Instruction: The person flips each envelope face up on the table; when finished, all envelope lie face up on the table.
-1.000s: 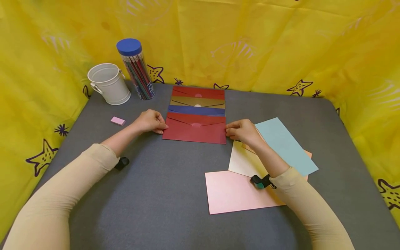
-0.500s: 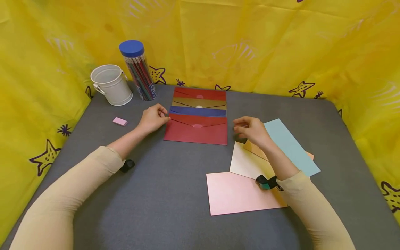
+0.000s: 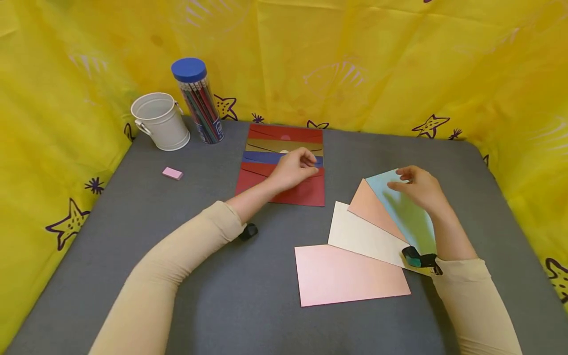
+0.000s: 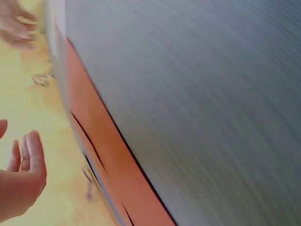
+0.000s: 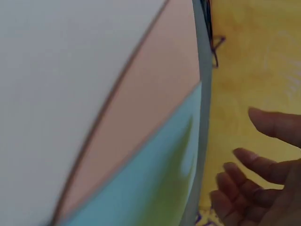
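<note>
My left hand (image 3: 293, 168) is above a stack of overlapping envelopes and holds nothing, its fingers loosely bent. Beneath it lies the front red envelope (image 3: 253, 182); behind that show edges of a blue envelope (image 3: 257, 157), a gold envelope (image 3: 262, 145) and another red envelope (image 3: 266, 132). Over the light blue paper rectangle (image 3: 383, 182) hovers my right hand (image 3: 419, 190), fingers spread and apart from the paper in the right wrist view. Fanned out beside the blue piece are a peach paper rectangle (image 3: 374, 209), a cream one and a pink one.
At the back left stand a white metal bucket (image 3: 164, 125) and a clear tube of pencils (image 3: 199, 106) with a blue lid. A pink eraser (image 3: 172, 173) lies in front of them. Yellow patterned cloth (image 3: 377, 59) hangs around the grey table (image 3: 222, 315).
Both hands have let go of the front red envelope's sides. My left hand has moved right, across the stack; my right hand has moved right, over the light blue paper.
</note>
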Available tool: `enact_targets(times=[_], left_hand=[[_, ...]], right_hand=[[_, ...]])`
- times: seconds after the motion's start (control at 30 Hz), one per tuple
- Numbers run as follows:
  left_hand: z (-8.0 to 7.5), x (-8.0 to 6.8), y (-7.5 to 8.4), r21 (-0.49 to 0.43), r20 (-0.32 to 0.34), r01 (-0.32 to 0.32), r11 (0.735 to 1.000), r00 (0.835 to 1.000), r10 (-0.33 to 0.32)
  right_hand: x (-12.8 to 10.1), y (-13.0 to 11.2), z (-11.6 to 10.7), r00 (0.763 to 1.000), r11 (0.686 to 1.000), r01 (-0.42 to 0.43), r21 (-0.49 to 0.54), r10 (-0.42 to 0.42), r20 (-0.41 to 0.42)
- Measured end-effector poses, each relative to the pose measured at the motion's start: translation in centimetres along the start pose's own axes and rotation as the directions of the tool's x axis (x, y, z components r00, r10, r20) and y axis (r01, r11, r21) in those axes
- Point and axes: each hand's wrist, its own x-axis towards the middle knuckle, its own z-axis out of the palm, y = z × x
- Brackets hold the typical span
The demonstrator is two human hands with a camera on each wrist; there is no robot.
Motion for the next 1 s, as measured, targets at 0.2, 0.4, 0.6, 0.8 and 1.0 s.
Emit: enact_targets(times=[0.2,0.4,0.6,0.8,1.0], left_hand=[[7.1,1.5,3.1,-0.209,0.158,0.045,0.977,0.987,-0.012],[13.0,0.7,6.5,-0.319,0.238,0.254,0.913,0.954,-0.183],[15.5,-0.6,8.2,-0.475,0.286,0.433,0.766,0.899,-0.331],[16.5,-0.9,8.0,-0.667,0.318,0.491,0.561,0.868,-0.381],[16.5,-0.6,7.1,-0.775,0.395,0.51,0.373,0.852,-0.345]], right_hand=[[-0.1,3.5,-1.5,0.984,0.997,-0.075,-0.026,0.078,0.163],[0.0,5.0,-1.9,0.983,0.994,-0.073,-0.08,0.085,0.16],[0.0,5.4,-2.1,0.982,0.993,-0.069,-0.095,0.085,0.169],[-0.1,5.7,-2.2,0.981,0.993,-0.078,-0.092,0.093,0.169],[-0.1,5.8,-1.9,0.98,0.992,-0.09,-0.084,0.104,0.169]])
